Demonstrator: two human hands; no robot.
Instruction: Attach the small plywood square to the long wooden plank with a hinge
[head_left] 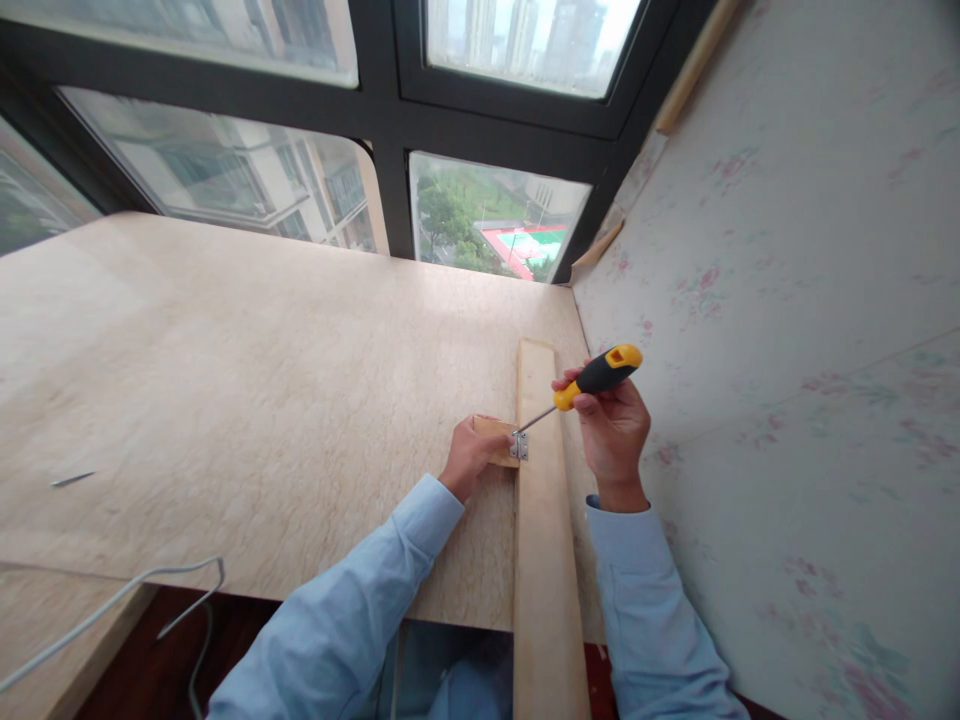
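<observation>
Right hand has its grip around a screwdriver (yellow-and-black handle), tip at the hinge; left hand pinches the block left of the plank.

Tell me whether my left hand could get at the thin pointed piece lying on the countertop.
Probably yes, with a stretch: nothing visible stands between your left hand and the thin pointed piece, though it would have to leave the small wooden block.

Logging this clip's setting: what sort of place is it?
Probably a room in a home, well above ground level: floral wallpaper covers the wall on the right, a pale, stone-look ledge meets the dark window frame, and a sports court outside appears far below.
</observation>
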